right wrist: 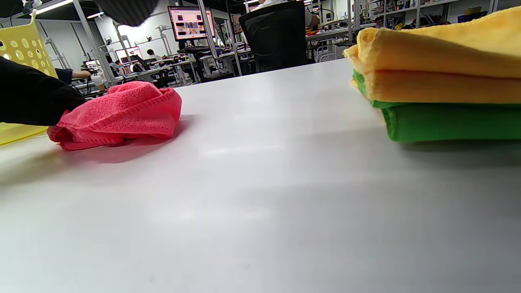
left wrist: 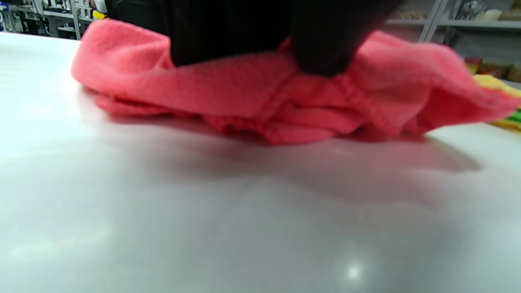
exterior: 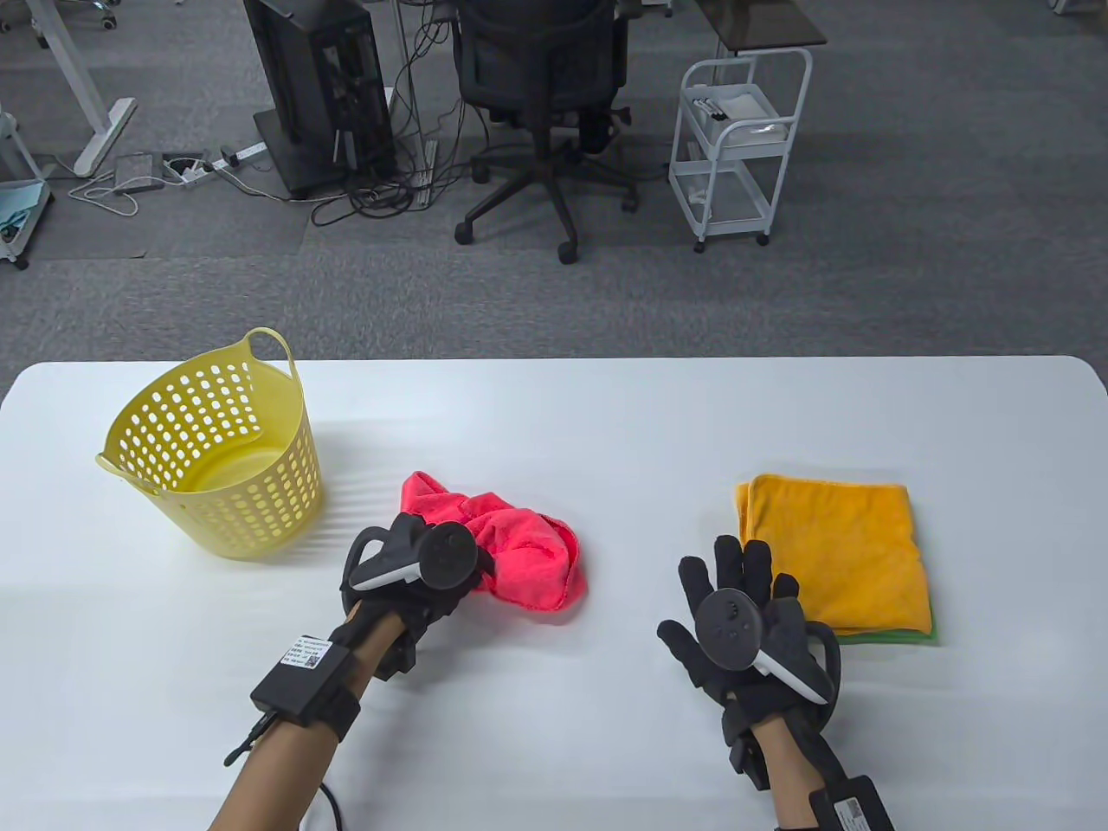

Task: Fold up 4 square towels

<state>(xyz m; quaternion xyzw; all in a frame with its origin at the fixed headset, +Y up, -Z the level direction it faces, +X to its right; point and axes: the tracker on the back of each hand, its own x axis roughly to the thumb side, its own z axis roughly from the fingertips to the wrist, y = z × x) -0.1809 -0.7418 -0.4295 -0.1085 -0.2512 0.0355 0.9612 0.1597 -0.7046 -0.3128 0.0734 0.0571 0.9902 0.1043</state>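
From above, a folded stack sits on the right of the white surface [exterior: 554, 407]. An orange towel [exterior: 835, 550] lies on top and a green towel [exterior: 892, 639] peeks out at the bottom. The pink towel [exterior: 519, 550] is a crumpled lump in the middle, and the left hand [exterior: 415, 567] curls its fingers into it. The right hand [exterior: 736, 606] is spread wide, holding nothing, just beside the stack. The yellow basket [exterior: 216, 467] looks empty.

From the left wrist, dark fingers [left wrist: 321, 49] pinch the pink towel, which rests bunched on the surface.

From the right wrist, the stack shows a yellow layer [right wrist: 439, 40], an orange one and the green one, so I think three towels are done. The pink one is the last, and its folding has not begun.
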